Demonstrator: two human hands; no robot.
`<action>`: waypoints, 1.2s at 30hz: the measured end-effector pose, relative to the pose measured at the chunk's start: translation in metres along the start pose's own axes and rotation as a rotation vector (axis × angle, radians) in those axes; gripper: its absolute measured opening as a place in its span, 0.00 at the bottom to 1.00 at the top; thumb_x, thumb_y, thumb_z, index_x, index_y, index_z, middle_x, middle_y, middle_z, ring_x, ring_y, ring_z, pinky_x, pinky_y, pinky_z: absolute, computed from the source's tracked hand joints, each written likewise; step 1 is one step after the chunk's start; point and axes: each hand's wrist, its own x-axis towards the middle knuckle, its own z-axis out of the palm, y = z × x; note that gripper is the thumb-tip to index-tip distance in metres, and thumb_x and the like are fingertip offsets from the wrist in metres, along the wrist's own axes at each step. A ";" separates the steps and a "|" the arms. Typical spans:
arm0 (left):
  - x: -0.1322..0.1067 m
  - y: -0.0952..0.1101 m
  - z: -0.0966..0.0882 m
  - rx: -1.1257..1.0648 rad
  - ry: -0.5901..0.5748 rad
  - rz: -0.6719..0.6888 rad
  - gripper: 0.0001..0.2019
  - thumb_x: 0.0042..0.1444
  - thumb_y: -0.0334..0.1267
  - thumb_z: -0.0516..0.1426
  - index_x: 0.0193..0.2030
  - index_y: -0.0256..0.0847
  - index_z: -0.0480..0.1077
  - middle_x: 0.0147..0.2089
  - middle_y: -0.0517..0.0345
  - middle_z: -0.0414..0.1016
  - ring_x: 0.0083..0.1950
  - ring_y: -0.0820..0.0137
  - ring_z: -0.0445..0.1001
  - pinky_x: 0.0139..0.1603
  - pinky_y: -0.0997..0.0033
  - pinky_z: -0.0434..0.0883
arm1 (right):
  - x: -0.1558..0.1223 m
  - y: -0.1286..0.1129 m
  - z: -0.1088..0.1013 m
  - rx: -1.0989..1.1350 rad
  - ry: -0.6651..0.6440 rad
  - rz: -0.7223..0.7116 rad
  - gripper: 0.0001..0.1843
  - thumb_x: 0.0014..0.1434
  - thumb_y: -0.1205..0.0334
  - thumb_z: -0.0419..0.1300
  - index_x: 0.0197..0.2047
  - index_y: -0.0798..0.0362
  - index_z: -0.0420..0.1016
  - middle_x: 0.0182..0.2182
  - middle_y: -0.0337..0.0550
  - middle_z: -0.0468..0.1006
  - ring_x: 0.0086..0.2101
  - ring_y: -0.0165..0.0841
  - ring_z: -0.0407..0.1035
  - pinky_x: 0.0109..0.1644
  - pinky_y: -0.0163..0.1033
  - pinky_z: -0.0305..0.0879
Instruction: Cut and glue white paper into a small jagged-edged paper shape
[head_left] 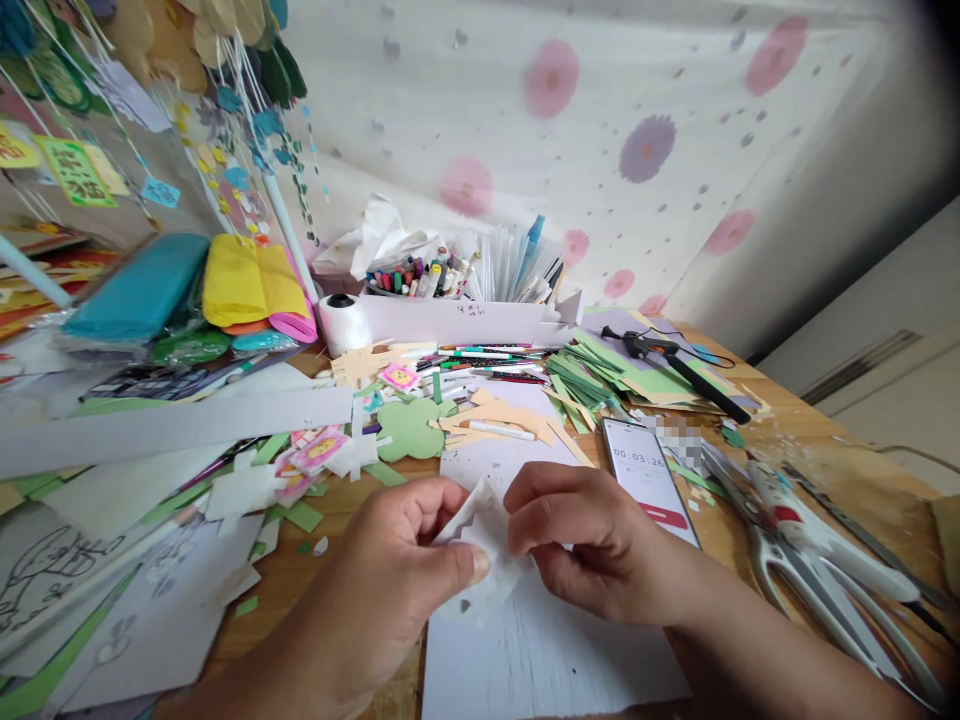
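Left fingers (459,569) pinch the white paper (489,528), right fingers (536,522) grip its edge, apparently shaping it; next calls for steadiness

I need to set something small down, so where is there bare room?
A narrow strip of bare wood table lies between the phone and the scissors. Below the held paper, the white sheet is mostly open. It's crowded on the left with drawings, and toward the back with cut paper and pens.
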 end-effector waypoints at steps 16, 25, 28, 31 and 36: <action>0.000 0.005 -0.001 0.012 0.042 0.069 0.03 0.47 0.33 0.58 0.30 0.40 0.73 0.25 0.62 0.68 0.29 0.67 0.68 0.28 0.71 0.64 | -0.007 0.005 0.007 0.204 0.155 0.231 0.08 0.54 0.72 0.60 0.36 0.53 0.66 0.31 0.40 0.71 0.31 0.28 0.66 0.36 0.34 0.67; -0.001 0.005 -0.003 -0.012 -0.052 0.035 0.06 0.46 0.36 0.60 0.33 0.40 0.75 0.27 0.59 0.72 0.30 0.66 0.69 0.31 0.70 0.65 | -0.001 0.011 -0.001 0.353 0.136 0.149 0.03 0.55 0.72 0.58 0.33 0.57 0.73 0.30 0.43 0.73 0.31 0.29 0.69 0.35 0.35 0.68; -0.001 0.008 0.001 -0.047 -0.047 0.008 0.06 0.44 0.37 0.61 0.30 0.39 0.74 0.25 0.61 0.69 0.28 0.68 0.66 0.31 0.69 0.64 | -0.001 0.008 -0.002 0.256 0.131 0.073 0.06 0.53 0.76 0.58 0.31 0.57 0.72 0.29 0.43 0.74 0.30 0.28 0.69 0.34 0.34 0.68; -0.002 0.009 0.003 -0.099 -0.062 -0.018 0.04 0.42 0.36 0.61 0.26 0.39 0.72 0.22 0.63 0.66 0.26 0.70 0.65 0.30 0.69 0.64 | -0.001 0.004 -0.005 0.130 0.068 -0.020 0.08 0.53 0.78 0.57 0.32 0.58 0.72 0.29 0.46 0.74 0.30 0.29 0.70 0.33 0.33 0.67; -0.003 0.006 0.003 -0.107 -0.035 -0.064 0.04 0.39 0.33 0.61 0.23 0.39 0.69 0.21 0.65 0.62 0.27 0.70 0.65 0.29 0.69 0.64 | 0.000 0.000 -0.006 0.004 0.011 -0.131 0.08 0.55 0.77 0.54 0.35 0.58 0.70 0.30 0.47 0.73 0.32 0.29 0.69 0.33 0.31 0.66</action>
